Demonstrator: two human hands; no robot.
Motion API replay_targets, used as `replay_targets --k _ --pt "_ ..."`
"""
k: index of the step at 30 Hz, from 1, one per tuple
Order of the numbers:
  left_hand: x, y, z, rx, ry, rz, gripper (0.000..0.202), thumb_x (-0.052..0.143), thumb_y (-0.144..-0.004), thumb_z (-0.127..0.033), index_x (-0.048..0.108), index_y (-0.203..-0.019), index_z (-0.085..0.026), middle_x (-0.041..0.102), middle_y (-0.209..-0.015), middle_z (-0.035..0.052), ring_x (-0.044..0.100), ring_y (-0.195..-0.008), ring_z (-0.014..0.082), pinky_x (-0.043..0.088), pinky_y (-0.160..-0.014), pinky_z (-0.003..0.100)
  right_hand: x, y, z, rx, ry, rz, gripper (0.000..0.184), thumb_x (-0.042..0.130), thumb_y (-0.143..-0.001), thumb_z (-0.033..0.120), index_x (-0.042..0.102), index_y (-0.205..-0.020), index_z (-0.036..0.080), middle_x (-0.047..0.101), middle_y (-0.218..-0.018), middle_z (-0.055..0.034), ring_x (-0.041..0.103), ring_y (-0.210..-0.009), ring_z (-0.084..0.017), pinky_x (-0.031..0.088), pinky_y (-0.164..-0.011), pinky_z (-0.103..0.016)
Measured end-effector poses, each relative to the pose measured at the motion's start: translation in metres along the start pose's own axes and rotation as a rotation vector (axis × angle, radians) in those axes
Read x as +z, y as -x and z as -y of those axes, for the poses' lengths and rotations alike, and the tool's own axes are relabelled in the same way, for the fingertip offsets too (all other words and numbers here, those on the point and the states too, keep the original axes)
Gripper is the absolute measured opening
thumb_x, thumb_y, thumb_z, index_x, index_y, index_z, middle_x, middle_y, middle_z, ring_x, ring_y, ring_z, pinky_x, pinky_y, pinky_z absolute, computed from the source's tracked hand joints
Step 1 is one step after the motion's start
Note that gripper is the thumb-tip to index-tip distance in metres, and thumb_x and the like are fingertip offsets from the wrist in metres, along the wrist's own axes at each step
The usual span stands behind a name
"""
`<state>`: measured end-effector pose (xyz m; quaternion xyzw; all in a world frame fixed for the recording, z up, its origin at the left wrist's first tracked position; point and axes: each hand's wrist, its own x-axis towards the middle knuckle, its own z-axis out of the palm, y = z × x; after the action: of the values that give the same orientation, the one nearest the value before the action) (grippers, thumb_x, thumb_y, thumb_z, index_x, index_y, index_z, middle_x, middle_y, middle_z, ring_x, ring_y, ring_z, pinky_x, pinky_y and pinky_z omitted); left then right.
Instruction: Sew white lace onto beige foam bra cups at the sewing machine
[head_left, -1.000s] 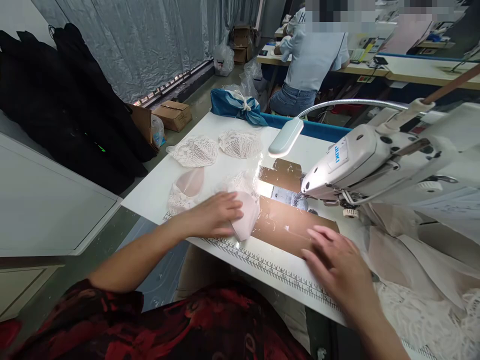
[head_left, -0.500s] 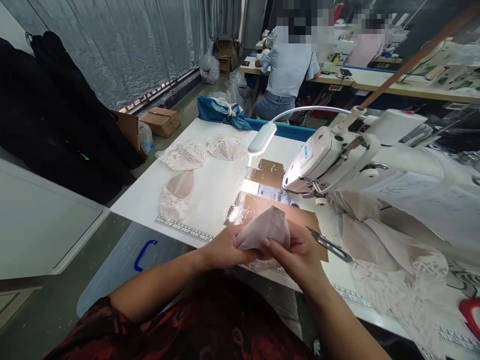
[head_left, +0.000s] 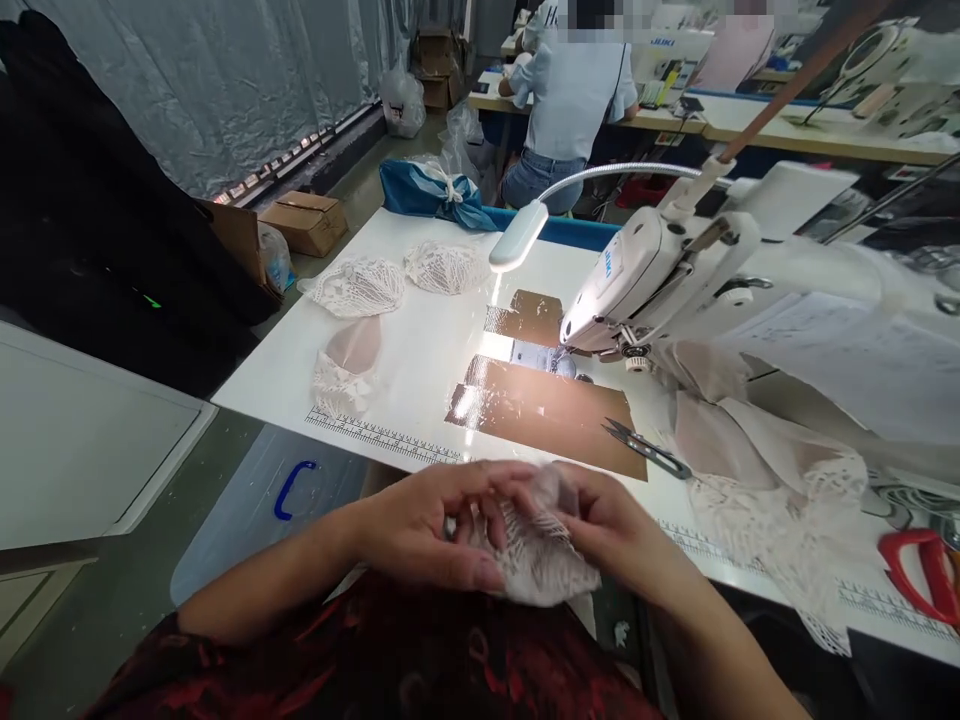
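A pale lace bra cup (head_left: pixel 551 560) is held between my hands over my lap, just off the table's front edge. Its patterned lace side now faces me. The thumb of my left hand (head_left: pixel 431 530) lies along the cup's left edge, and the bent fingers are around its upper left. My right hand (head_left: pixel 619 520) pinches the cup's upper right side, with part of its fingers hidden behind the fabric. Thread snips (head_left: pixel 646 450) lie on the table beyond my right hand. Further back stands a white sewing machine (head_left: pixel 630 280), its needle area lit.
Two lace cups (head_left: pixel 446 268) and a beige cup with lace (head_left: pixel 352 360) lie on the white table's left (head_left: pixel 420 350). More lace pieces (head_left: pixel 780 500) and red-handled scissors (head_left: pixel 922 575) are at right. A lamp (head_left: pixel 519 237) hangs over the table. A co-worker (head_left: pixel 574 100) sits ahead.
Both hands have come down and nearer to me with the cup. It has been turned from its smooth beige side to its lace side. The camera view has tilted down slightly.
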<state>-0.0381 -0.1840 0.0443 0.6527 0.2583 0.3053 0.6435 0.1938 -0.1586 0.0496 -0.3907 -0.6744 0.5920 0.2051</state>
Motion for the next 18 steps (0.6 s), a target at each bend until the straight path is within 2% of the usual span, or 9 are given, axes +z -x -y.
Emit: replay_targets --k 2,4,6,9,10,12,14,17,18 --pt "-0.002 -0.003 0.001 0.021 -0.256 -0.145 0.083 0.076 -0.071 -0.043 0.038 -0.142 -0.027 0.047 -0.136 0.0122 0.055 -0.107 0.0236 0.049 -0.073 0.027 0.011 -0.002 -0.01 0.096 -0.331 0.24 0.024 0.063 -0.082 0.041 0.063 -0.086 0.017 0.062 -0.08 -0.0032 0.055 -0.068 -0.015 0.043 -0.059 -0.025" --pt "-0.006 -0.009 0.008 0.005 -0.366 -0.171 0.085 0.078 -0.068 -0.045 0.04 -0.141 -0.025 0.048 -0.136 0.0112 0.05 -0.115 0.0264 0.048 -0.085 0.032 0.019 -0.003 -0.018 0.104 -0.517 0.284 0.027 0.068 -0.079 0.042 0.063 -0.088 0.017 0.062 -0.082 -0.0035 0.056 -0.073 -0.015 0.045 -0.065 -0.026" --pt "-0.008 -0.014 0.018 -0.045 -0.309 -0.13 0.078 0.072 -0.075 -0.045 0.038 -0.142 -0.022 0.057 -0.124 0.0097 0.056 -0.106 0.0238 0.048 -0.086 0.033 0.021 -0.003 -0.022 0.088 -0.57 0.174 0.026 0.072 -0.076 0.039 0.062 -0.09 0.019 0.062 -0.082 -0.0018 0.056 -0.076 -0.015 0.045 -0.067 -0.025" --pt "-0.011 -0.02 0.028 -0.064 -0.236 -0.181 0.07 0.061 -0.086 -0.039 0.031 -0.146 -0.021 0.065 -0.097 0.0045 0.061 -0.081 0.0156 0.05 -0.074 0.028 0.017 -0.006 -0.024 0.088 -0.563 -0.062 0.032 0.074 -0.075 0.033 0.058 -0.101 0.025 0.061 -0.08 0.0016 0.057 -0.075 -0.014 0.045 -0.065 -0.024" --pt "-0.011 -0.021 0.029 -0.033 -0.245 -0.198 0.07 0.061 -0.087 -0.037 0.028 -0.147 -0.021 0.065 -0.097 0.0047 0.061 -0.08 0.0153 0.05 -0.074 0.027 0.015 -0.007 -0.025 0.09 -0.551 -0.129 0.037 0.074 -0.075 0.032 0.055 -0.107 0.028 0.059 -0.077 0.0031 0.056 -0.072 -0.013 0.044 -0.063 -0.023" --pt "-0.012 -0.025 0.028 0.05 -0.299 -0.174 0.07 0.063 -0.085 -0.033 0.029 -0.146 -0.023 0.064 -0.112 0.0086 0.062 -0.093 0.0186 0.05 -0.082 0.031 0.011 -0.009 -0.027 0.081 -0.485 -0.23 0.049 0.072 -0.078 0.033 0.048 -0.121 0.033 0.056 -0.07 0.0056 0.054 -0.064 -0.013 0.043 -0.059 -0.023" --pt "-0.013 -0.03 0.027 0.107 -0.358 -0.134 0.062 0.064 -0.084 -0.029 0.038 -0.141 -0.023 0.06 -0.124 0.0106 0.061 -0.104 0.0213 0.048 -0.09 0.033 0.006 -0.011 -0.029 0.042 -0.335 -0.306 0.051 0.07 -0.08 0.034 0.047 -0.126 0.034 0.055 -0.068 0.0057 0.051 -0.061 -0.012 0.041 -0.057 -0.023" --pt "-0.016 -0.036 0.027 0.104 -0.376 -0.189 0.039 0.062 -0.085 -0.025 0.055 -0.122 -0.018 0.066 -0.109 0.0082 0.063 -0.095 0.0178 0.049 -0.085 0.028 -0.004 -0.014 -0.032 -0.035 -0.082 -0.272 0.019 0.057 -0.088 0.039 0.062 -0.103 0.028 0.059 -0.075 0.0014 0.053 -0.067 -0.014 0.042 -0.062 -0.025" --pt "-0.018 -0.036 0.027 0.087 -0.373 -0.225 0.032 0.062 -0.085 -0.025 0.058 -0.116 -0.017 0.067 -0.102 0.0069 0.063 -0.09 0.0162 0.049 -0.081 0.026 -0.008 -0.015 -0.032 -0.055 -0.033 -0.221 0.021 0.05 -0.092 0.042 0.064 -0.093 0.025 0.06 -0.076 0.0002 0.053 -0.068 -0.014 0.041 -0.062 -0.025"
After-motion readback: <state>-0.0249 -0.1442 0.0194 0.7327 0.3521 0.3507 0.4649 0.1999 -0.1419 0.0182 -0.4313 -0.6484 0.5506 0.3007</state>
